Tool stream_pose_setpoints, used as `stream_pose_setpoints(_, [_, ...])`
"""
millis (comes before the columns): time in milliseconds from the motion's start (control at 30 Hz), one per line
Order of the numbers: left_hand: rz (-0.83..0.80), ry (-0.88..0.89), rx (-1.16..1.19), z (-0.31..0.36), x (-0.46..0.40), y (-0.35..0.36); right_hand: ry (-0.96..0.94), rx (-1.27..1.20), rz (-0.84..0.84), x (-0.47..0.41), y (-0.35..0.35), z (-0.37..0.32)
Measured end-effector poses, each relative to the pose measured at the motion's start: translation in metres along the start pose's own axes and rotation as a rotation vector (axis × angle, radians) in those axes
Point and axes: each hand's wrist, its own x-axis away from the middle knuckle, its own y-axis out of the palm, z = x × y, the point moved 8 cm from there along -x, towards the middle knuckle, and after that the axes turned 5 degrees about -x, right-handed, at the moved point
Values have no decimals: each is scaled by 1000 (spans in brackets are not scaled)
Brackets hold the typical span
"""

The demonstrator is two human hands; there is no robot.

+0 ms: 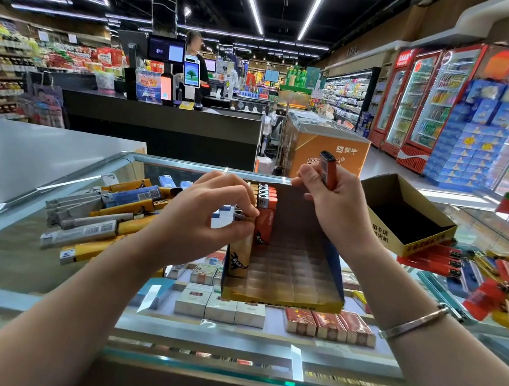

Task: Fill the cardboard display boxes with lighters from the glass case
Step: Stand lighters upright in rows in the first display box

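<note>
A glass counter [51,265] spans the view, with cigarette packs [220,307] under its top. On the glass stands a cardboard display box [296,260], mostly unfilled, with a few orange lighters [265,216] standing upright in its far left corner. A second box [407,218] sits tilted to the right, resting on loose red and yellow lighters [489,280]. Another loose pile of lighters [103,217] lies left of the display box. The left hand [210,216] curls its fingers around a yellow lighter [240,254] standing in the box's left column. The right hand [337,201], above the box's back wall, grips an orange lighter [328,169] upright.
</note>
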Motion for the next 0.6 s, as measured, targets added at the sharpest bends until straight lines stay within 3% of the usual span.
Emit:
stream_pose_setpoints(133, [46, -40, 67, -4, 0, -2, 23, -84, -23, -2, -1, -1])
stream_pose_setpoints(367, [273, -67, -26, -2, -6, -16, 224, 87, -314, 1, 14, 12])
stream_pose_setpoints(600, [176, 73, -198, 28, -33, -5, 331, 161, -547, 7, 25, 16])
